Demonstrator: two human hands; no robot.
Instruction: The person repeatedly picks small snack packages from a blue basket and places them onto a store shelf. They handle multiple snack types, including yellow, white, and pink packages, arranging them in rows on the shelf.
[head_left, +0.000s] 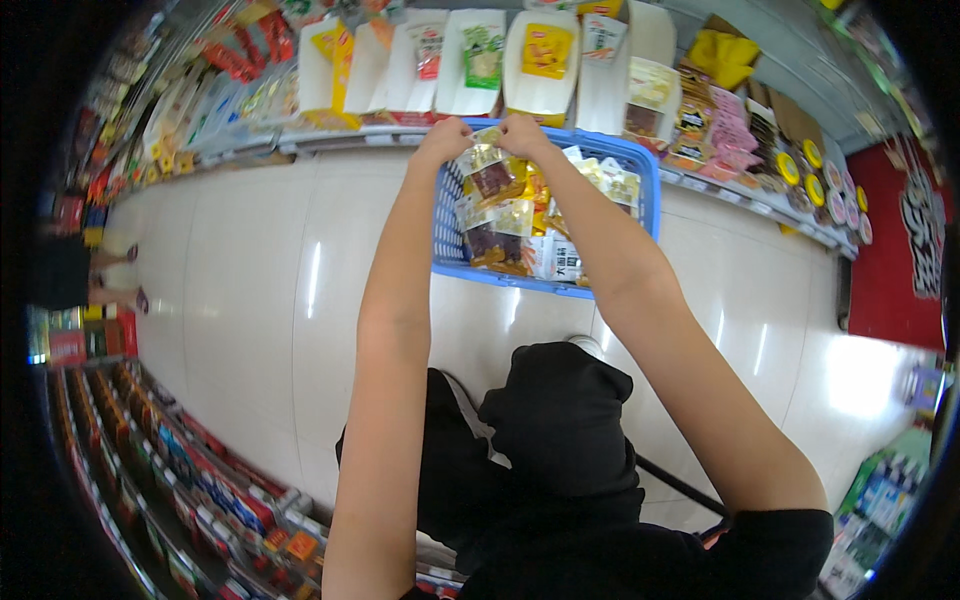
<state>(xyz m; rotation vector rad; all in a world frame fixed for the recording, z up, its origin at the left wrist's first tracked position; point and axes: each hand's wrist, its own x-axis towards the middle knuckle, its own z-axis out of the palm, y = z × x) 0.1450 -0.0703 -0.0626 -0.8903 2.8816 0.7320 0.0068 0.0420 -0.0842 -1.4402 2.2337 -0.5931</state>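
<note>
My left hand (450, 139) and my right hand (523, 136) pinch the top corners of a snack packet (491, 166) with a pale top and a window showing dark brown contents. They hold it over the far left part of a blue plastic basket (517, 282). Inside the basket lie more packets: a similar brown one (499, 232), yellow ones (537, 187) and white ones (559, 259). Just beyond the basket, white open-topped display boxes (469, 71) stand in a row on the shelf, some with one packet in them.
Packaged snacks (731, 135) and round-lidded tubs (814, 176) fill the shelf to the right, beside a red panel (892, 247). Stocked shelves (187, 465) run along the lower left. Another person's legs (112, 277) show at the far left. My black-clothed knee (559, 412) is near the basket.
</note>
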